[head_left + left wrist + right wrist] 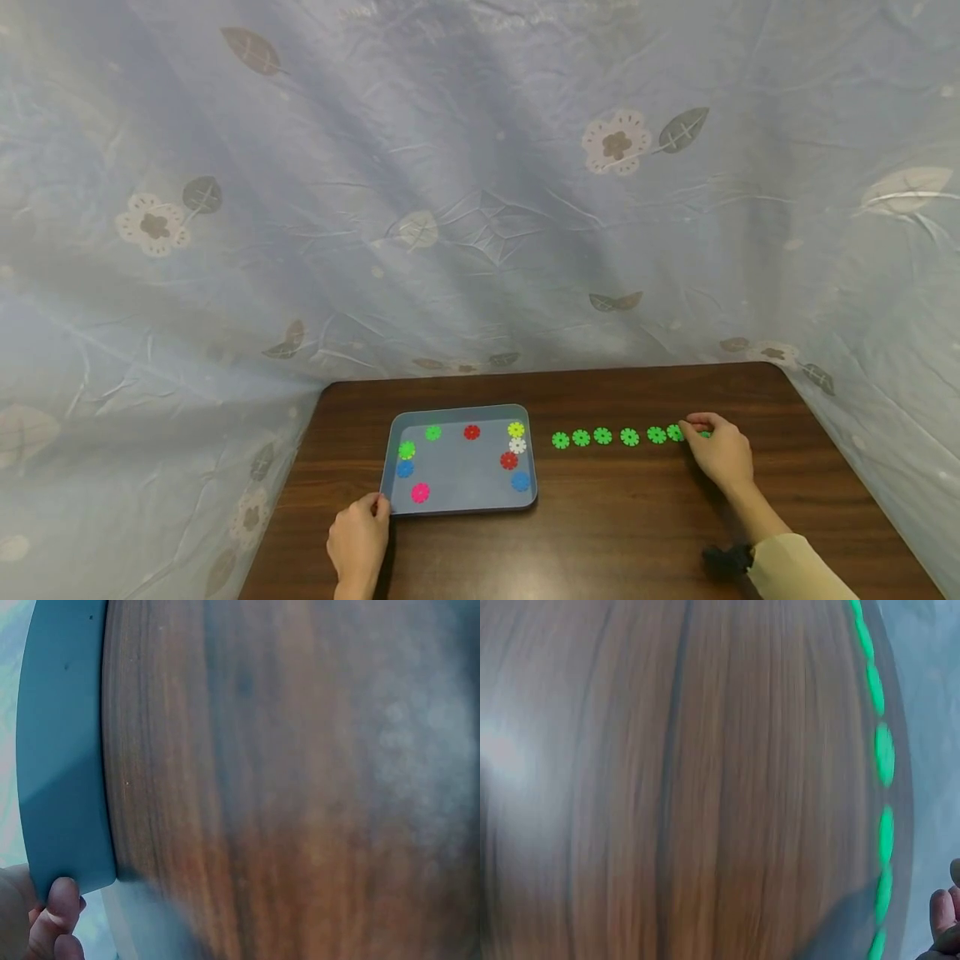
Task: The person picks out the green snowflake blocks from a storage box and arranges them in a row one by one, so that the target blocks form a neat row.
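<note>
My left hand point(358, 537) pinches the near left corner of a shallow grey-blue tray point(461, 506); in the left wrist view its fingertips point(64, 894) curl over the tray's rim. At right, a row of several green flower-shaped discs point(629, 437) lies on the table. My right hand point(720, 450) is over the row's right end, thumb and fingers bent close together beside a green disc point(674, 432). Another green disc point(705, 434) is partly hidden beneath it. I cannot tell whether the fingers hold a disc. The right wrist view shows only fingertips point(941, 911) at its edge.
In the tray lie loose flower discs: red ones point(472, 432), blue ones point(521, 481), green ones point(432, 432), a pink one point(420, 492), a yellow one point(516, 429) and a white one point(517, 446). A leaf-patterned curtain point(480, 250) hangs behind the brown wooden table point(600, 542).
</note>
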A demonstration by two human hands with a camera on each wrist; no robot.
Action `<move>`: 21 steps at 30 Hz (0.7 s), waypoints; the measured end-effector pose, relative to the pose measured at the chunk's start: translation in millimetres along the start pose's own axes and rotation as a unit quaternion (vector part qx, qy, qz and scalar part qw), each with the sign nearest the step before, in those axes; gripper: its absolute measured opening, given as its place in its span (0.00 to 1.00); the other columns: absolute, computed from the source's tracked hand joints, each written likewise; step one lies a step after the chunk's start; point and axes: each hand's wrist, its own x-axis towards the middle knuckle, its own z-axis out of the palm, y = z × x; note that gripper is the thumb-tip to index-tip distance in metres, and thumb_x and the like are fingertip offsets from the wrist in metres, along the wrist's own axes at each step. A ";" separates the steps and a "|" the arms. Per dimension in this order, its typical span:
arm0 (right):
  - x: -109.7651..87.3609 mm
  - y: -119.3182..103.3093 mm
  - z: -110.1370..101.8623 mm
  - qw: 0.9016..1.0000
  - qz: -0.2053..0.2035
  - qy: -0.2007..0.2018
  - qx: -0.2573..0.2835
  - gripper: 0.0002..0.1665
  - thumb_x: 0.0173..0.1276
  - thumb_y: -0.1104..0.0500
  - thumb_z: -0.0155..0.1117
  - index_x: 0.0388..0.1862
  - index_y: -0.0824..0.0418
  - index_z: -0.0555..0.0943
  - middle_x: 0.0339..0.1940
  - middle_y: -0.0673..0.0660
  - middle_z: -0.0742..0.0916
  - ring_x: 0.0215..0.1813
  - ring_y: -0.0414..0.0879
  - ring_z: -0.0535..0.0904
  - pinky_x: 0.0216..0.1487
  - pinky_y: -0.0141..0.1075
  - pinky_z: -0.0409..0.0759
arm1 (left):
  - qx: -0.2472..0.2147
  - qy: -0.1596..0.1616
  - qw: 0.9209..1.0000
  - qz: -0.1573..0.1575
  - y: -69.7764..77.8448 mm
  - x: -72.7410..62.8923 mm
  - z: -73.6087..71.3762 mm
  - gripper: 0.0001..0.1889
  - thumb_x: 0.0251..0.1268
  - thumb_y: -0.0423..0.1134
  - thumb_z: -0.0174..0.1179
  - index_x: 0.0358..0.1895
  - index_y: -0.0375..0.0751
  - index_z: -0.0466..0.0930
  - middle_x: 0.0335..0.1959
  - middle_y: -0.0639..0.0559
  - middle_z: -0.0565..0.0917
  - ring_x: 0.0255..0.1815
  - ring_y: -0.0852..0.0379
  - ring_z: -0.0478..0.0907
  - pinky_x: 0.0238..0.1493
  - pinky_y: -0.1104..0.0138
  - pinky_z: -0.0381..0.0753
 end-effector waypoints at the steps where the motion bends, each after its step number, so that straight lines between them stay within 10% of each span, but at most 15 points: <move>1: -1.0 -6.4 4.5 1.000 -0.011 -0.005 0.005 0.22 0.76 0.49 0.64 0.54 0.67 0.84 0.44 0.64 0.89 0.23 0.49 0.76 0.27 0.43 0.73 | 0.000 0.000 1.000 0.000 -0.1 0.1 0.0 0.09 0.67 0.39 0.64 0.39 0.40 0.92 0.31 0.39 0.89 0.24 0.36 0.83 0.22 0.43 0.77; 9: -5.7 -58.0 45.4 0.996 -0.044 -0.049 0.058 0.19 0.75 0.50 0.68 0.53 0.63 0.85 0.44 0.59 0.89 0.16 0.40 0.61 0.18 0.35 0.62 | -0.001 -0.003 1.000 0.000 -0.9 0.3 2.3 0.10 0.67 0.39 0.63 0.38 0.40 0.92 0.31 0.40 0.89 0.23 0.40 0.83 0.22 0.43 0.78; 21: -9.8 -153.3 110.3 0.990 -0.072 -0.053 0.113 0.13 0.69 0.51 0.74 0.46 0.58 0.88 0.36 0.50 0.89 0.32 0.46 0.79 0.35 0.44 0.75 | -0.001 -0.010 1.000 -0.006 -2.1 0.4 2.5 0.10 0.67 0.40 0.63 0.40 0.39 0.92 0.31 0.40 0.89 0.20 0.45 0.80 0.21 0.45 0.77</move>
